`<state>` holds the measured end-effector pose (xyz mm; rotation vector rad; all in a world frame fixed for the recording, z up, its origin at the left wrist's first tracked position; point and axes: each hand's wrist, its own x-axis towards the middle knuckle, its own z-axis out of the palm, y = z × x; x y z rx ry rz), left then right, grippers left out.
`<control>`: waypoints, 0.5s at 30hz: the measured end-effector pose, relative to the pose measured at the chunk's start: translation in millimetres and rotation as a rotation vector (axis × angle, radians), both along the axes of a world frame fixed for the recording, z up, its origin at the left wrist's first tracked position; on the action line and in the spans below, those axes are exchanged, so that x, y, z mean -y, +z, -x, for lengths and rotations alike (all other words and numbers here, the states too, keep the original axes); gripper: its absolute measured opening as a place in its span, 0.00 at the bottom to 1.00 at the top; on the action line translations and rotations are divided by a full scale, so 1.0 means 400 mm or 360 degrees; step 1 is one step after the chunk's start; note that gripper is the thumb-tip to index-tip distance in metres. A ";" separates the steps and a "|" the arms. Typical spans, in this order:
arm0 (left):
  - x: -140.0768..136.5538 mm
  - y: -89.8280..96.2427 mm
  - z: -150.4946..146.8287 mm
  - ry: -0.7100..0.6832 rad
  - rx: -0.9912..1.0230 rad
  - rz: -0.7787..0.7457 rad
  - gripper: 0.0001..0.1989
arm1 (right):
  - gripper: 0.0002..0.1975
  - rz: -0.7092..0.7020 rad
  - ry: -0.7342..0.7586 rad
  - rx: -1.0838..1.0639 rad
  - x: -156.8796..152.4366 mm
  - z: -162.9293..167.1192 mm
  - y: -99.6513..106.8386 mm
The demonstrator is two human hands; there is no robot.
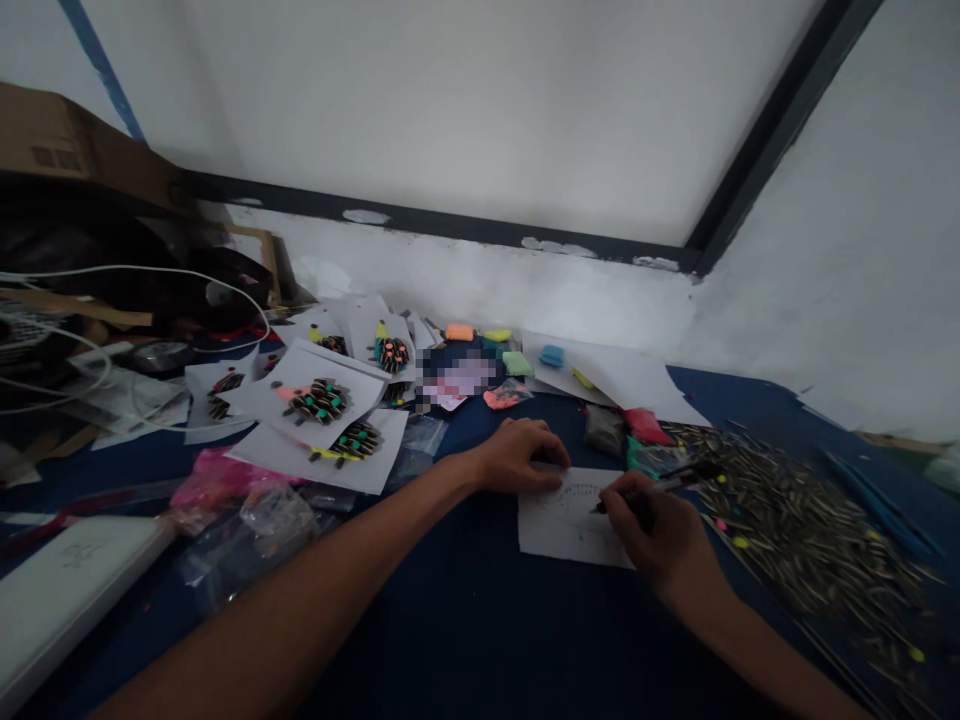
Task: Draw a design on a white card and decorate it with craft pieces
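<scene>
A small white sheet of paper (555,535) lies on the dark blue table surface, with faint curved rows of short marks drawn on it. My left hand (523,455) rests on the sheet's upper left edge, its fingers slightly curved and apart. In my right hand (652,525) is a dark pen (679,475), gripped near its point, with the tip at the drawing. Just beyond the sheet are a grey packet (604,430), a red packet (649,427) and a green one (655,458).
Striped seeds (817,540) form a big pile on the right, near blue tweezers (889,505). At left are several hedgehog pictures on paper (360,400), plastic bags (255,540) and a white box (75,590). Coloured clay blocks (460,332) stand by the wall.
</scene>
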<state>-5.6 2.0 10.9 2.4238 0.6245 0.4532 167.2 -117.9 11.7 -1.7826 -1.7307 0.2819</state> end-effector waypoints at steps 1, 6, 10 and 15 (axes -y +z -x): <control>0.000 -0.001 0.000 -0.0001 0.0002 -0.0003 0.11 | 0.14 0.0004 0.0005 -0.0003 0.000 0.000 -0.001; -0.001 -0.002 0.000 -0.0013 0.0001 -0.0006 0.12 | 0.14 -0.0004 -0.0014 -0.0012 -0.001 0.000 -0.006; -0.002 -0.003 0.000 -0.0006 -0.0007 -0.0014 0.12 | 0.14 0.0001 0.0006 0.0007 0.000 -0.001 -0.008; -0.001 -0.002 0.000 -0.0016 0.0007 -0.0033 0.11 | 0.14 0.0029 0.0008 -0.0016 0.001 -0.002 -0.008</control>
